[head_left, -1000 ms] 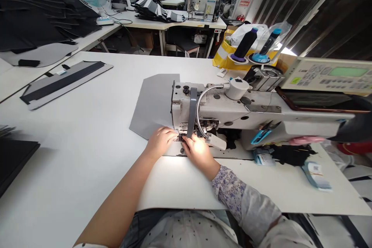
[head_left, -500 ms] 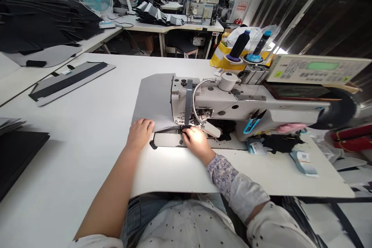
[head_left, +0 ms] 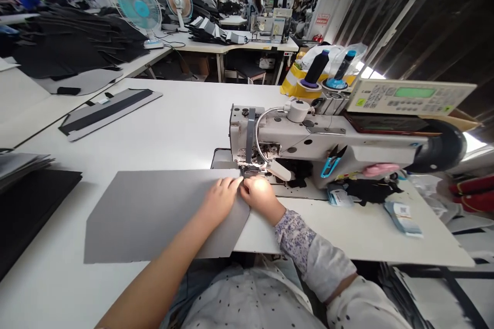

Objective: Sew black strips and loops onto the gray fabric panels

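Observation:
A large flat grey panel lies on the table in front of the sewing machine, its far right corner at the presser foot. My left hand rests on this panel, fingers stretched out flat and the tips close to the foot. Just to its right, my right hand is closed, thumb and fingers pinched at the panel's edge beside the foot. The fingertips of both hands almost meet. What lies under the right fingers is partly hidden.
At the left are a folded grey-and-black piece and a stack of dark panels. Blue thread snips sit on the machine body. Thread cones and a control panel stand behind. Small packets lie at right.
The grey panel has come from behind the machine head round to the front left, turned. My left hand has moved right, close to my right hand. The view has tilted up slightly.

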A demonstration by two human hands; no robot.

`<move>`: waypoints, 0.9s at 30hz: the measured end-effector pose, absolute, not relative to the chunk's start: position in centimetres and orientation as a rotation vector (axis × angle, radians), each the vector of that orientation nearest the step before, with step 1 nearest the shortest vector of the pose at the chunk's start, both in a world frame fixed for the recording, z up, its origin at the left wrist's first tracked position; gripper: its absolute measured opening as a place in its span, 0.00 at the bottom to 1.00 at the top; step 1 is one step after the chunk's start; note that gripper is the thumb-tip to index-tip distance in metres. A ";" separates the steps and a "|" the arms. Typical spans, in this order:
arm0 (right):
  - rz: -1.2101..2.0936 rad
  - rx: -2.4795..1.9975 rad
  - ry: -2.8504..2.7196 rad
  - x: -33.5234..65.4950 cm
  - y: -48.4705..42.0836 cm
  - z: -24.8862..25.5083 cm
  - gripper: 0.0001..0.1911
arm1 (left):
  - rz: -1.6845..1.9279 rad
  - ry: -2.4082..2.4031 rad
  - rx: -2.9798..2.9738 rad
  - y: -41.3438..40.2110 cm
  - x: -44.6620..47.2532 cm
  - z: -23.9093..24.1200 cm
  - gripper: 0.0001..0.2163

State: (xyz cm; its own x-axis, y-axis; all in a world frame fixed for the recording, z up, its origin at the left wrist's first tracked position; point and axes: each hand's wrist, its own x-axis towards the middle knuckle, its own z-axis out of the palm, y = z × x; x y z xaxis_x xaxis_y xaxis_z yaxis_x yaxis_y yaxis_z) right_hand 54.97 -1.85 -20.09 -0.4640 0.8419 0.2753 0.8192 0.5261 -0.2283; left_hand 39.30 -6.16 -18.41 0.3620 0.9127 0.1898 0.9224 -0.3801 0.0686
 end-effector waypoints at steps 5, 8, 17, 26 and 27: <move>0.060 -1.287 -2.361 54.9 -1.7 -20.6 0.11 | -0.424 -1.719 -2.557 -3.3 39.7 -19.9 0.17; 0.082 -1.286 -2.350 54.8 -1.4 -20.8 0.11 | -0.469 -1.774 -2.559 -3.3 39.6 -20.1 0.17; 0.180 -1.365 -2.332 54.9 -0.8 -21.0 0.10 | -0.492 -1.855 -2.541 -2.9 40.3 -19.7 0.17; 0.211 -1.415 -2.304 55.0 -0.5 -21.5 0.11 | -0.478 -1.850 -2.539 -2.5 40.2 -19.9 0.17; 0.208 -1.412 -2.299 55.0 -0.4 -21.5 0.11 | -0.477 -1.848 -2.544 -2.4 40.2 -20.0 0.17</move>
